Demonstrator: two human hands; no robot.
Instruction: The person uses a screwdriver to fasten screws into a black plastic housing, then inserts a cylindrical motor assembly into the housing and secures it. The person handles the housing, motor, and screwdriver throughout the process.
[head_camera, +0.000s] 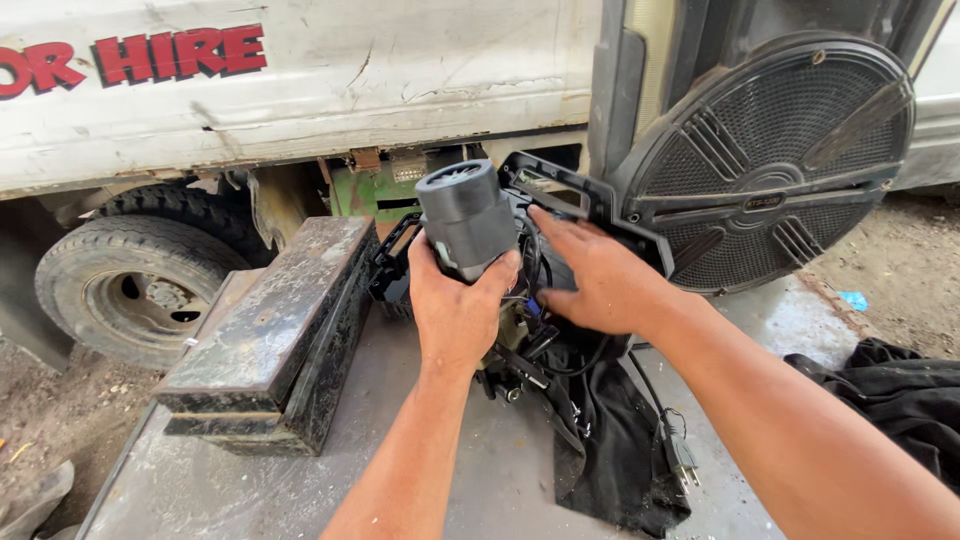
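Truck body (300, 90), white and scuffed with red lettering, fills the background beyond both hands, and its tyre (130, 285) sits low and far out past the left hand. Up and outward from the right hand leans a round black fan grille (770, 165), its ribbed face turned toward the camera and its lower rim close to the right wrist. Under both forearms runs a grey, stained work surface (450, 470). A worn, dark metal box (275, 335) lies on it just outside the left forearm, long side running away from the camera. Black cloth (610, 440) is spread beneath the right forearm, and another dark heap (900, 400) lies outside the right elbow.

Between the hands stands the black fan motor assembly (520, 300) with its tangle of wires and brackets. The left hand (455, 310) is clamped around the grey cylindrical motor housing (465, 215), fingers wrapped round its lower half, the open end of the cylinder rising above the knuckles. The right hand (600, 280) lies spread and flat against the black frame (560, 195) of the assembly, just beside the left hand, fingers pointing toward the housing and closed on nothing. The hands are near each other but not touching. A power cord with a pronged plug (683, 455) trails under the right forearm onto the cloth's edge
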